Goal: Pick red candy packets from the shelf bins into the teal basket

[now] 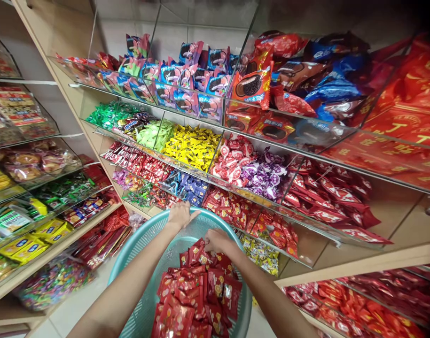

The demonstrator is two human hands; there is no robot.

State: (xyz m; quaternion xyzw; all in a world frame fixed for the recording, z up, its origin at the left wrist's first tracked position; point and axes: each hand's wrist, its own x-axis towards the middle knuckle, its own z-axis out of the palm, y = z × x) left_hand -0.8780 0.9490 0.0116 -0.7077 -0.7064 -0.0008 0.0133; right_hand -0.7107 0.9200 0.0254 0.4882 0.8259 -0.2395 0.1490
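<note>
A large teal plastic basket (pixel 125 253) holds a heap of small red packets (pixel 186 291). My left hand (pixel 180 215) rests on the far rim of the basket, its fingers bent over the edge and the thumb stretched out to the right. Inside the basket's right side, my right hand (pixel 215 239) is closed at the top of the heap, touching the red packets; what its fingers hold is hidden. Just beyond the rim, similar red packets (pixel 229 206) lie in a low shelf compartment.
Clear-fronted shelves hold yellow candies (pixel 193 145), purple-wrapped candies (pixel 267 173) and blue cookie packs (pixel 186 101). More stocked shelves stand at the left, with a bag of colourful candies (pixel 56 281) below. A wooden shelf edge (pixel 359 263) runs along the lower right.
</note>
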